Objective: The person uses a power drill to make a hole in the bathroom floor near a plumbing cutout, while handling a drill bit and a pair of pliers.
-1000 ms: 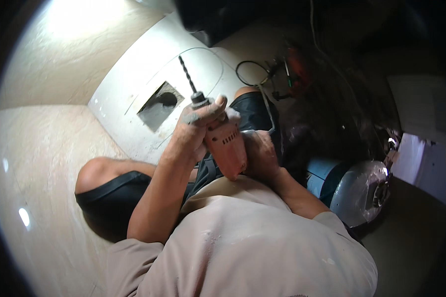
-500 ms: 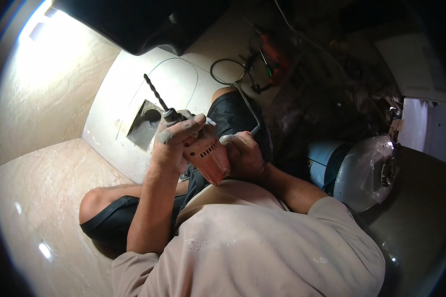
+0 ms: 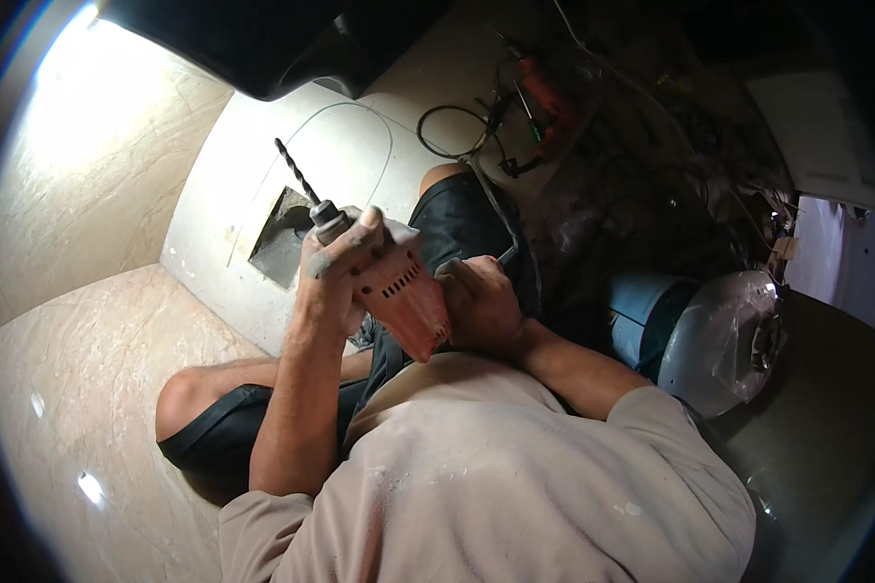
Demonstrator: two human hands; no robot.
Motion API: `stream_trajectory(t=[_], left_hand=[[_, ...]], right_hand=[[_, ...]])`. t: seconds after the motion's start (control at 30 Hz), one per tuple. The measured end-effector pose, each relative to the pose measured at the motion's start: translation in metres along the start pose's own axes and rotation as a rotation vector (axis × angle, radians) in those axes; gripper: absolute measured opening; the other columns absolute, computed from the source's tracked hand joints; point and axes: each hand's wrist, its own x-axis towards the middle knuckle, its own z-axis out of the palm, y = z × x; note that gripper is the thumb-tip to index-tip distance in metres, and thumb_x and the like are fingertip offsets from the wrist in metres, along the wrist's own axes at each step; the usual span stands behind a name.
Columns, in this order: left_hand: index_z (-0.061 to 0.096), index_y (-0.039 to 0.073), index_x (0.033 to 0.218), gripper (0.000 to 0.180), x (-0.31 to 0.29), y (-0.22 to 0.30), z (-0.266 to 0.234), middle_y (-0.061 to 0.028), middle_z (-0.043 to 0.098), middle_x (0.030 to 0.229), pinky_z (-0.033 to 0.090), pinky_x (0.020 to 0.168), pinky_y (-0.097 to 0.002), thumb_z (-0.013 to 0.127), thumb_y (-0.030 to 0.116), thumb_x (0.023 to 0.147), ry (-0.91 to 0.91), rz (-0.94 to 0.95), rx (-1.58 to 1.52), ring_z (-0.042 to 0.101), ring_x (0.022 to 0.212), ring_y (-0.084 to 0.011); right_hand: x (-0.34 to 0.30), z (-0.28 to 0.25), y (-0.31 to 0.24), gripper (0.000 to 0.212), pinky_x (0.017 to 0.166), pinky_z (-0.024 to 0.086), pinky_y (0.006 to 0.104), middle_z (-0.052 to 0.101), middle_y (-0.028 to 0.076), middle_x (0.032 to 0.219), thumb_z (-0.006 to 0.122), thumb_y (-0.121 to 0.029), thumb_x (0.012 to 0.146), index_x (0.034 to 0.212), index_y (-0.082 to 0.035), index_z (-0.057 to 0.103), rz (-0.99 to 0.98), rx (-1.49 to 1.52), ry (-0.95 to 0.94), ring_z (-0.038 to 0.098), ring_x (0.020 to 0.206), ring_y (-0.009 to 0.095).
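My left hand (image 3: pixel 335 267), dusty at the fingers, is wrapped round the front of an orange-red power drill (image 3: pixel 403 301) just behind its chuck (image 3: pixel 328 220). From the chuck a dark twist bit (image 3: pixel 295 169) points up and to the left. My right hand (image 3: pixel 484 303) is closed against the drill's right side, apparently round its handle, which the hand and the drill body hide. Beyond the bit, a rough square hole (image 3: pixel 280 255) opens in the pale slab, beside a curved pencil line.
A second red power tool (image 3: pixel 552 107), a green-handled screwdriver (image 3: pixel 535 126) and a looped black cable (image 3: pixel 428 144) lie at the far right. To my right stands a blue and grey drum-shaped thing (image 3: pixel 642 316) with plastic film. A dark overhang (image 3: pixel 253 44) juts in above.
The drill and my left hand have shifted slightly up and left, the bit's tip with them. My left fingers have moved a little around the chuck end. My right hand stays beside the drill.
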Motion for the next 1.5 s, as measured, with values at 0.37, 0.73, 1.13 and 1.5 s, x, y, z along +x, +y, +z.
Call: stream_trajectory(t=[0.37,0.73,1.13,1.5], left_hand=[[0.060,0.005,0.092,0.032,0.014,0.027,-0.016,-0.0190,0.073,0.090,0.061,0.078,-0.0424,0.076,0.032,0.095,-0.032,-0.088,0.014,0.073,0.081,-0.0275],[0.064,0.005,0.100,0.019,0.023,0.007,-0.019,-0.0206,0.074,0.093,0.060,0.084,-0.0426,0.076,0.018,0.094,-0.151,-0.115,-0.095,0.073,0.090,-0.0274],[0.064,0.003,0.103,0.024,0.036,-0.001,-0.022,-0.0174,0.073,0.092,0.062,0.082,-0.0424,0.079,0.018,0.091,-0.053,-0.173,-0.078,0.074,0.088,-0.0282],[0.057,0.010,0.111,0.026,0.038,-0.012,-0.034,-0.0208,0.073,0.102,0.063,0.081,-0.0427,0.072,0.023,0.095,-0.042,-0.219,-0.026,0.074,0.092,-0.0299]], right_hand=[[0.069,-0.037,0.221,0.027,0.100,0.052,0.0340,0.077,0.008,0.111,0.071,-0.020,0.095,0.117,-0.006,0.076,0.687,0.393,0.033,0.071,0.105,0.017],[0.019,0.041,0.370,0.079,0.117,0.037,0.0533,0.056,0.020,0.143,0.082,-0.031,0.081,0.147,-0.006,0.047,0.744,-0.354,0.403,0.049,0.138,0.041],[0.075,0.073,0.324,0.057,0.097,0.053,0.0525,0.076,0.024,0.103,0.063,-0.057,0.093,0.109,-0.004,0.079,0.845,-0.496,-0.379,0.073,0.100,0.045],[0.099,0.098,0.334,0.046,0.108,0.045,0.0530,0.063,0.021,0.136,0.072,-0.034,0.093,0.128,-0.005,0.067,0.675,-0.321,0.061,0.057,0.128,0.041]])
